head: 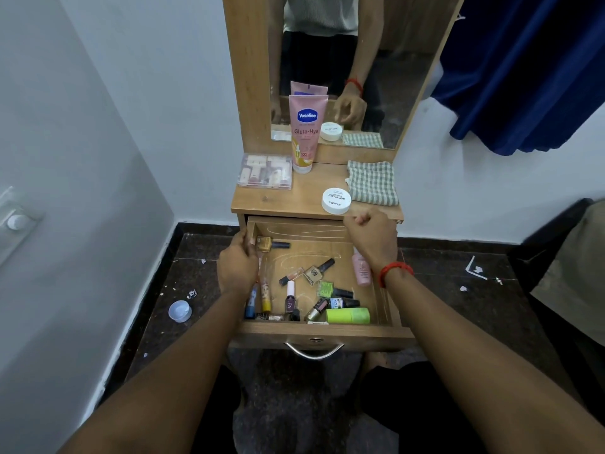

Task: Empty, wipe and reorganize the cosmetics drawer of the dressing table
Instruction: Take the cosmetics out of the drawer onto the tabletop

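Step in hand: emptying, partly done. Left hand (237,267) curled at the left wall of the drawer (322,330), beside a gold polish bottle (264,244); whether it grips cannot be told. Drawer pulled open beneath the tabletop (294,199), holding scattered bottles, pale streaks on its floor. Right hand (373,239) curled, empty, apart. Next move likely: lift the remaining bottles onto the tabletop.

Dressing table top (294,204), wood.
- Clear plastic box (265,172) of small cosmetics, back left.
- Pink lotion tube (304,132), upright on its cap, just beside the box.
- White round jar (336,200), front right.
- Checked cloth (373,183), just beside the jar.

Open drawer (327,330) below, contents lying loose:
- nail polish bottles (319,269)
- green tube (348,315)
- pink bottle (361,267)
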